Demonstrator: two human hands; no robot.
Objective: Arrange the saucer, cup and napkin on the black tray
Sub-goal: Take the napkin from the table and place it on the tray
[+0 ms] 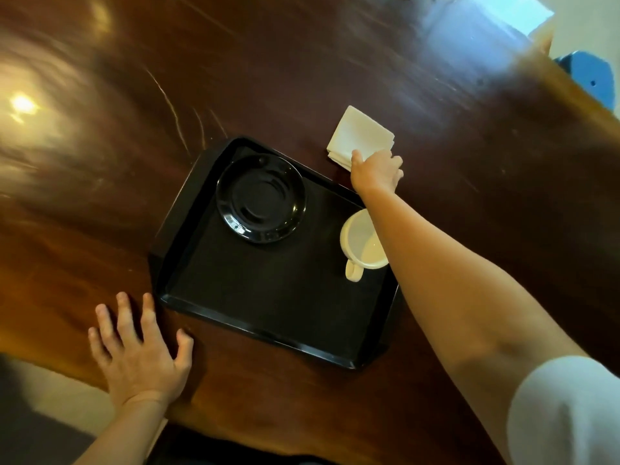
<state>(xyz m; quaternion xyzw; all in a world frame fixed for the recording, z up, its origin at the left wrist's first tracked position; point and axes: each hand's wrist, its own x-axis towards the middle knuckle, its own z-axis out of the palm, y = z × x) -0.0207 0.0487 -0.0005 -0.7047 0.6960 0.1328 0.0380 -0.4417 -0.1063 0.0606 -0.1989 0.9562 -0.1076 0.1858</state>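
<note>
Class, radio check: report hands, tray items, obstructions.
Right hand gripping napkin on table, beyond black tray. Left hand flat on table, empty. Saucer and cup on tray, apart. Path clear.

Black saucer point(261, 198) and cream cup point(360, 245) on black tray point(268, 307), folded white napkin point(360, 135) beside it

We see a dining place, maybe a home or a café. A big polished wooden table point(302, 78) carries a black serving tray point(268, 297).
</note>
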